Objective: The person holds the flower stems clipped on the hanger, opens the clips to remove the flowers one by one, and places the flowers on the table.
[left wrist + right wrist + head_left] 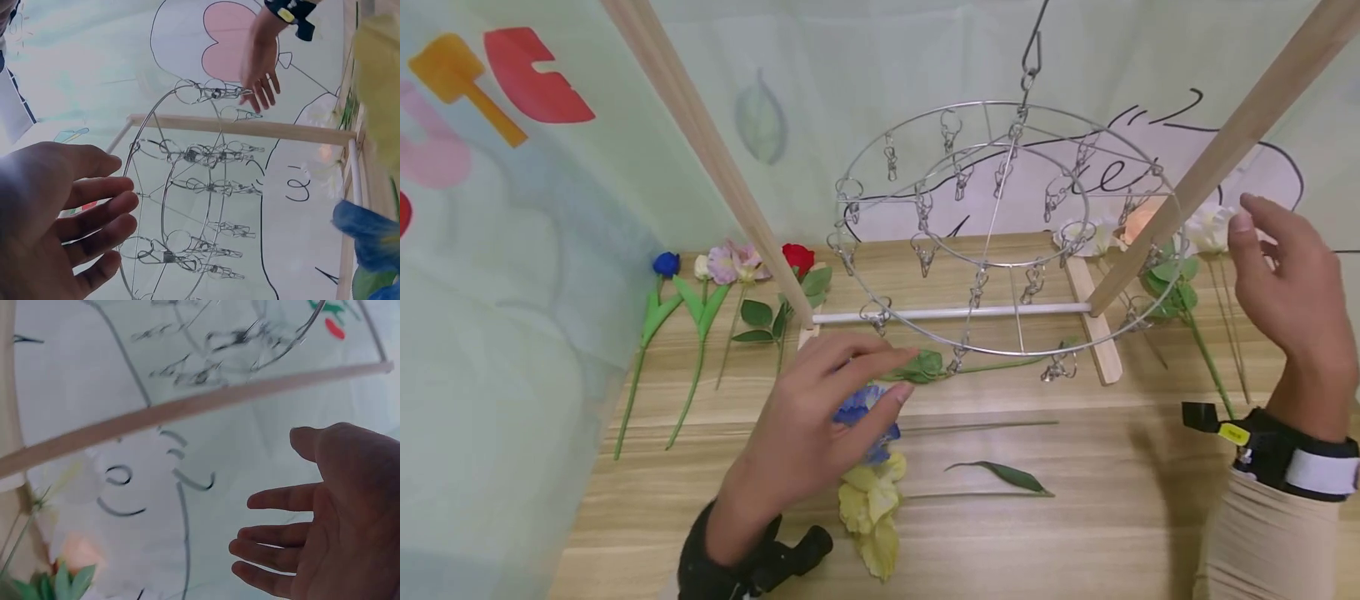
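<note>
A round wire clip hanger (1019, 353), two metal rings with several small clips, hangs from a hook and chain. My left hand (805, 408) is at its near left edge, fingers spread and slightly bent, holding nothing. In the left wrist view the left hand (75, 219) is beside the rings, and I cannot tell whether it touches them. My right hand (1292, 283) is raised outside the right wooden post, apart from the hanger. The right wrist view shows that hand (331, 519) with its fingers extended and its palm bare.
Wooden posts (707, 142) joined by a white bar (955, 314) frame the hanger. Artificial flowers lie on the table: a blue bud (666, 264), red rose (797, 257), yellow flower (868, 508) and peach flower (1141, 221). A loose green leaf (1011, 475) lies in front.
</note>
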The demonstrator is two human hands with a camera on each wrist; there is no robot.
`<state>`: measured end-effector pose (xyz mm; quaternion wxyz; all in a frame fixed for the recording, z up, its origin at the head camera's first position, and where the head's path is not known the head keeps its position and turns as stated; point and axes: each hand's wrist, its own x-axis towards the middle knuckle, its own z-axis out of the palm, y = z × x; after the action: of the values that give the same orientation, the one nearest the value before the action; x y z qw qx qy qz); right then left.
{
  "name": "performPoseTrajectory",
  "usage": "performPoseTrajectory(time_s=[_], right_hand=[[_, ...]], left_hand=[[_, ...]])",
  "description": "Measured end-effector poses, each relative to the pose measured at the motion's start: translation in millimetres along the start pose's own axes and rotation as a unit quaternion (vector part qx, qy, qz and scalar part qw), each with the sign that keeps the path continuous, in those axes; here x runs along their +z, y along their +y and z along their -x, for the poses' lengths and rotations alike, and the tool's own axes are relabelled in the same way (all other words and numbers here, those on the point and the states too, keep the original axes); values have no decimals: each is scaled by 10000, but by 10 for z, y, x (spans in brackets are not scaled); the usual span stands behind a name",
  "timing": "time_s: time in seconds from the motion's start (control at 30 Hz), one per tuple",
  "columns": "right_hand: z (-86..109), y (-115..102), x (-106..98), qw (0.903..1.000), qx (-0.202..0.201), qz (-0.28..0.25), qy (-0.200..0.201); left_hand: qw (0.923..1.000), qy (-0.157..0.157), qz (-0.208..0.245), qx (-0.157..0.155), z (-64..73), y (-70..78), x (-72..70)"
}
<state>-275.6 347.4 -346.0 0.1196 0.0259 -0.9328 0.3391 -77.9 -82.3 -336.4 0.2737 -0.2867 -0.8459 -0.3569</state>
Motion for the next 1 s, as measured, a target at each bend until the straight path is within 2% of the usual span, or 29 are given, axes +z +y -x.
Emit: performPoseTrajectory(time_s=[0.1, 0.17, 0.33, 0.43, 0.5, 0.6, 0.8, 0.9, 1.0], right_hand=[[101, -170, -45, 9988, -478, 58, 73], [188, -282, -71, 9978, -629, 157, 165], [414, -515, -126, 9913, -1207, 233, 474], [533, -606, -153, 9863, -1560, 214, 486], [593, -651, -171, 9851, -1663, 253, 360], [665, -688, -208, 9849, -1677, 426, -35], [777, -670, -281, 9828, -1225, 841, -1094], [790, -621, -275, 9797, -1007, 984, -1425], [767, -559, -240, 9742, -987, 1112, -1696]], left_hand=[[9997, 262, 15, 9, -22, -8, -17], [9995, 315, 3, -35, -27, -5, -18], [9994, 286, -11, -215, -12, -1, -25], [9988, 294, -87, -374, 3, -7, -44], [9981, 323, -159, -497, 13, -17, -60], [9960, 383, -320, -744, 22, -38, -83], [9898, 389, -792, -1118, 10, -111, -128], [9824, 67, -1269, -1372, 5, -162, -142], [9665, -554, -1753, -1790, 6, -195, -155]])
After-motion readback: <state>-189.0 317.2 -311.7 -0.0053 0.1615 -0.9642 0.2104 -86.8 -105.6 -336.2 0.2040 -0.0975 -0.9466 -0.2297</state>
